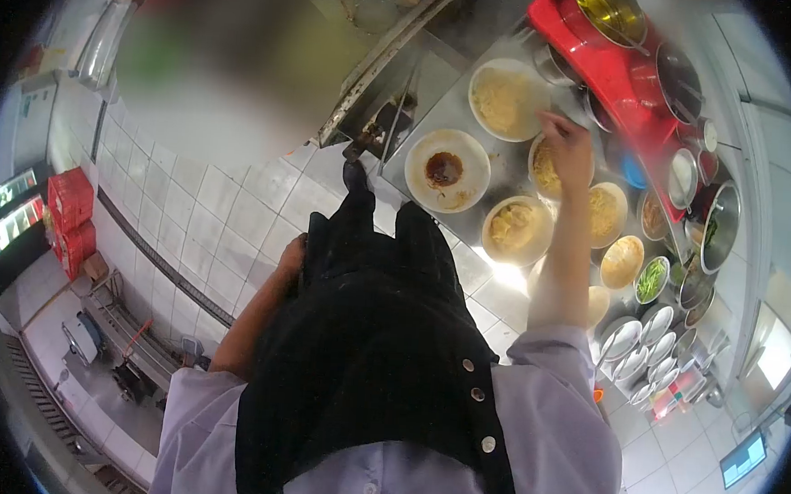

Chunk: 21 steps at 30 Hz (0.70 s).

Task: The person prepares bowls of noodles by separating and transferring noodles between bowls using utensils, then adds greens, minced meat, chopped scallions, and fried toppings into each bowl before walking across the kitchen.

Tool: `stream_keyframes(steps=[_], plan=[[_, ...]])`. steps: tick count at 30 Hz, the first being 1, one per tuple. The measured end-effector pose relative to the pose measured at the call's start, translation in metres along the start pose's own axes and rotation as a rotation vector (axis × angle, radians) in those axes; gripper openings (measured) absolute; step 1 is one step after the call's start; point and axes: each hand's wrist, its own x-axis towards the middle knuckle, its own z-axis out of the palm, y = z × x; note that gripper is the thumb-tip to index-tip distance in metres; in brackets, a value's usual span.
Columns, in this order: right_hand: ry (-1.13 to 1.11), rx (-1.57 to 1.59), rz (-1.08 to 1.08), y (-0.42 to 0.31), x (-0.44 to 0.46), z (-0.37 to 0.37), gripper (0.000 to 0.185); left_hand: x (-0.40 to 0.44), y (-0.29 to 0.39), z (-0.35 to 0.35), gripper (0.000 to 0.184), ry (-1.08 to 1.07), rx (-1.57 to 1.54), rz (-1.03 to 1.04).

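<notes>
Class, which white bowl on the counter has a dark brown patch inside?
The leftmost white bowl: a dark brown patch marks its middle, while neighbouring white bowls show pale yellowish food.

Black cloth apron (353, 353) with pale round metallic-looking snaps (478, 394), over a pale lavender fabric shirt (556, 429). One white round bowl (419, 162) has dark brown sauce (445, 168), another's got pale yellow stringy food (504, 102). Super red plastic shelf (597, 65), red plastic crates (72, 198), bright green chopped veg (652, 279). White square floor tiles (258, 193), grey grid lines.
</notes>
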Motion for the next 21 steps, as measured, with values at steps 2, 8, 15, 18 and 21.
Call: stream_keyframes(steps=[2, 8, 15, 18, 21], plan=[[-0.018, 0.286, 0.03, -0.029, -0.012, -0.035, 0.019, -0.003, -0.008, 0.003, 0.047, 0.016, 0.002, 0.025], [0.133, -0.688, -0.028, -0.08, -0.039, -0.074, 0.02, -0.029, 0.014, -0.003, 0.048, 0.046, -0.029, -0.05], [-0.008, -0.27, 0.04, 0.007, 0.008, 0.01, 0.016, -0.023, 0.034, -0.007, 0.044, 0.021, -0.034, -0.031], [-0.023, -0.05, 0.059, -0.012, -0.002, -0.036, 0.015, -0.035, 0.034, -0.006, 0.042, 0.062, -0.009, 0.009], [0.088, -0.542, -0.145, -0.044, -0.019, -0.073, 0.015, -0.033, 0.021, -0.002, 0.042, 0.048, -0.053, -0.021]])
